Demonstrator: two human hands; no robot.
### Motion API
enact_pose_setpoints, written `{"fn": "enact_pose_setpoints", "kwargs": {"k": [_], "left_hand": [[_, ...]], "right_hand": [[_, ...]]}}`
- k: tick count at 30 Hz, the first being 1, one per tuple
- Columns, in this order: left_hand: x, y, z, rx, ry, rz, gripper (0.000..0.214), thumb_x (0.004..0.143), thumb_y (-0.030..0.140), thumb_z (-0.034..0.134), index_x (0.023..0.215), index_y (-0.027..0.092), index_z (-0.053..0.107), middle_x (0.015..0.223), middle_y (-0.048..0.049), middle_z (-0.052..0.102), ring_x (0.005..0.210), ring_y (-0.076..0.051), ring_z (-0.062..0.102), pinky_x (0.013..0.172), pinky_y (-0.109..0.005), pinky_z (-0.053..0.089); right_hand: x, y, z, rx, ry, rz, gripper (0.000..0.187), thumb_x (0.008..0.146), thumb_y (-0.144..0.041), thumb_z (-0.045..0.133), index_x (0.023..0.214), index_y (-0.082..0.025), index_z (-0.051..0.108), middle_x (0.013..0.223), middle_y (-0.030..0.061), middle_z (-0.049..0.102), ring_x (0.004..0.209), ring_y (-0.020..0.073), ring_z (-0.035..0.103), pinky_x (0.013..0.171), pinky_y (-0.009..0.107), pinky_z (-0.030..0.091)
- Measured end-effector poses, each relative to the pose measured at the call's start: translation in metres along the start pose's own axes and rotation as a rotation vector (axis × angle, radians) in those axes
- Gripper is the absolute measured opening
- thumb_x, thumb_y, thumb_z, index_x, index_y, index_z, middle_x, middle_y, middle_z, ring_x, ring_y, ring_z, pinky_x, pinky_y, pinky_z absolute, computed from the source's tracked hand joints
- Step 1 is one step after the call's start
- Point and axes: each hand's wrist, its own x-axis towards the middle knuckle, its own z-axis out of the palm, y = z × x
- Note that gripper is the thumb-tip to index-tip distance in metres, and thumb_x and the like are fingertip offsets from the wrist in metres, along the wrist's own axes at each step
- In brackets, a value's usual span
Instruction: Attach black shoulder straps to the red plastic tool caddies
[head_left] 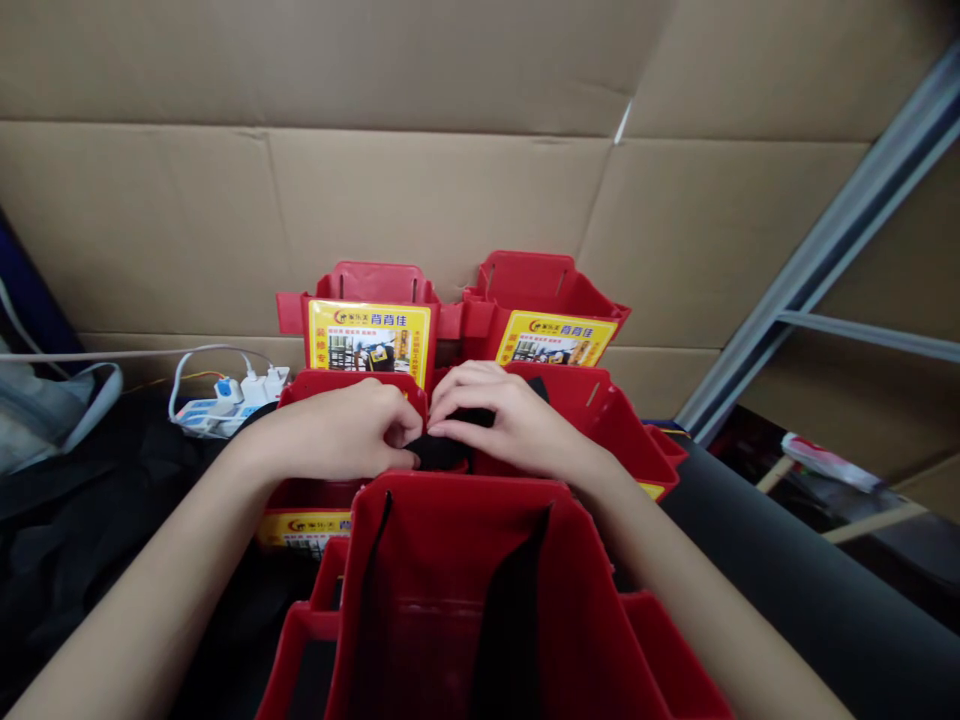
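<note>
A red plastic bin stands closest to me, with its open top facing me and side loops on both flanks. A black strap passes through the slots in its far wall and runs down inside. Just beyond that wall, a length of black webbing is bunched between my hands. My left hand is closed on it, with fingers curled in. From the right, my right hand pinches the webbing with thumb and fingers. The gripped ends are partly hidden behind the fingers and the bin wall.
More red bins with yellow labels stand behind in two rows against a cardboard wall. A power strip with plugs and cables lies at left, near dark fabric. A grey metal frame rises at right.
</note>
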Motion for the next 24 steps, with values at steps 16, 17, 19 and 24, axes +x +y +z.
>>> {"fn": "enact_pose_setpoints", "kwargs": {"k": [16,17,19,24], "left_hand": [[-0.002,-0.019,-0.004,-0.008,-0.086,-0.135,0.011,0.069,0.021,0.051,0.065,0.015,0.059,0.059,0.0014,0.055,0.053,-0.011,0.047,0.048,-0.022,0.031],[-0.003,-0.018,-0.005,-0.003,-0.08,-0.132,0.012,0.07,0.021,0.051,0.069,0.015,0.061,0.062,0.0008,0.057,0.056,-0.012,0.049,0.05,-0.022,0.032],[-0.003,-0.013,-0.006,0.006,-0.058,-0.115,0.018,0.073,0.02,0.048,0.078,0.016,0.065,0.07,-0.0008,0.063,0.062,-0.013,0.053,0.056,-0.022,0.035],[-0.004,-0.011,-0.004,0.116,0.0,-0.099,0.016,0.076,0.02,0.046,0.076,0.018,0.062,0.073,-0.0009,0.064,0.063,-0.013,0.052,0.058,-0.023,0.035]], "right_hand": [[-0.021,0.028,-0.04,-0.554,0.458,0.417,0.013,0.081,-0.027,0.056,0.087,-0.017,0.062,0.09,0.0084,0.065,0.083,0.0233,0.059,0.074,0.036,0.043],[-0.023,0.027,-0.041,-0.541,0.387,0.395,0.016,0.08,-0.027,0.057,0.093,-0.018,0.062,0.095,0.0087,0.065,0.088,0.0242,0.059,0.078,0.038,0.043],[-0.023,0.02,-0.035,-0.444,0.221,0.271,0.033,0.079,-0.03,0.06,0.111,-0.018,0.058,0.11,0.0092,0.061,0.102,0.0245,0.055,0.088,0.039,0.042],[-0.006,0.0,-0.006,-0.21,-0.046,0.091,0.035,0.082,-0.019,0.056,0.117,-0.022,0.058,0.111,0.0048,0.063,0.102,0.0189,0.057,0.091,0.035,0.042]]}}
